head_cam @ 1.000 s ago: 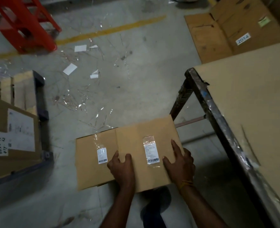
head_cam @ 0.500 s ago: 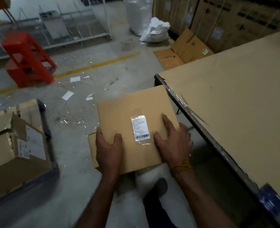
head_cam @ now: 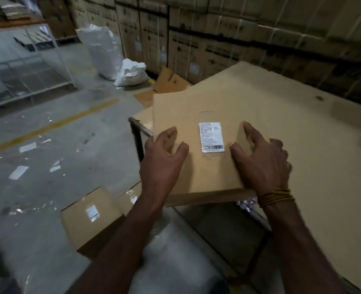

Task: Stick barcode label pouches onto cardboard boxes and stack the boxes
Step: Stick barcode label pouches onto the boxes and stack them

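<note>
Head view: a flat cardboard box (head_cam: 207, 149) gripped from both sides, resting at the near left corner of the counter (head_cam: 324, 145), its left part overhanging the counter's corner and its near edge at the counter's front edge. Left hand (head_cam: 162, 164) clamped on the box's left near corner, thumb and fingers (head_cam: 169, 134) spread across the top face. Right hand (head_cam: 262, 164) pressed on the right part of the top face, fingers splayed, thumb pointing toward the middle; whether its other fingertips wrap the box's far side cannot be told. A band of yellow thread (head_cam: 276, 196) around the right wrist. Between the two thumbs, stuck flat to the box's top face, a clear barcode label pouch (head_cam: 211, 137) holding a white slip with printed lines and a barcode at its near end. Counter top covered with a brown cardboard sheet, dark metal frame showing at the corner. Down on the floor (head_cam: 69, 145), left of the forearms, a second cardboard box (head_cam: 88, 223) bearing its own small label, tilted, apart from the held one. Scattered white paper scraps (head_cam: 18, 172) and bits of clear film across the concrete, a yellow line (head_cam: 54, 126) painted diagonally. Farther back, two white sacks (head_cam: 103, 52) by a wall of stacked cartons (head_cam: 196, 39), a flattened carton lying on the floor beside them.
</note>
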`<state>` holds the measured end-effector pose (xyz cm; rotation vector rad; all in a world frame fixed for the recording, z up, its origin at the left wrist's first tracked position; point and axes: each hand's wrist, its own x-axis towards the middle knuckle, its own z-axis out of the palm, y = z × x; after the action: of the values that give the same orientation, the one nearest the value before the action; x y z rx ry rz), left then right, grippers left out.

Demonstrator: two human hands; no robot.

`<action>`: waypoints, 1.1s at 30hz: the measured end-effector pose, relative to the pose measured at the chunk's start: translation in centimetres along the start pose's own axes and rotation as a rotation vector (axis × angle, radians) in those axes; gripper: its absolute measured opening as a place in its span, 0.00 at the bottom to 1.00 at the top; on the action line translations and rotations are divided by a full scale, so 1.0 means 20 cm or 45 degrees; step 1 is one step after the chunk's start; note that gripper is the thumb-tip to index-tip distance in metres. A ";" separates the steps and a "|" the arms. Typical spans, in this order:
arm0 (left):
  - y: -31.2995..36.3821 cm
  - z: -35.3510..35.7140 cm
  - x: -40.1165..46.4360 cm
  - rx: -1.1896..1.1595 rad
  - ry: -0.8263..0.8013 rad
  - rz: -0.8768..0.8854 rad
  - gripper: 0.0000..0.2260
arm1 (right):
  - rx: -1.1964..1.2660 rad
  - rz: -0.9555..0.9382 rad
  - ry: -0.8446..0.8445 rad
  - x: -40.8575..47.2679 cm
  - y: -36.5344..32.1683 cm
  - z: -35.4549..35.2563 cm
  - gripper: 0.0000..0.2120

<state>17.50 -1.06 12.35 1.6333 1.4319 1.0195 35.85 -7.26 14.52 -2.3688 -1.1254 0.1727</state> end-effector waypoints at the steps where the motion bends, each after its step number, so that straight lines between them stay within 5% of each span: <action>1: 0.06 0.10 0.00 0.005 -0.066 0.040 0.21 | -0.004 0.061 0.033 0.02 0.09 -0.06 0.29; 8: 0.45 0.87 -0.11 0.104 -0.516 0.182 0.21 | -0.043 0.477 0.202 0.15 0.81 -0.44 0.29; 16: 0.74 1.57 -0.19 0.299 -0.808 0.272 0.24 | -0.076 0.711 0.128 0.43 1.47 -0.65 0.28; 21: 0.77 1.74 -0.13 0.455 -0.919 0.334 0.28 | -0.087 0.607 0.151 0.55 1.58 -0.67 0.25; 27: 0.82 1.92 0.03 0.750 -0.958 0.670 0.27 | -0.052 0.150 0.170 0.75 1.60 -0.65 0.16; 33: 0.89 2.13 0.19 0.764 -1.009 0.924 0.23 | -0.093 0.124 0.146 0.93 1.61 -0.59 0.15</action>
<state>63.75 -0.15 10.84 2.6892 0.6043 0.1530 73.93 -14.84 10.66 -2.4658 -0.9788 0.0290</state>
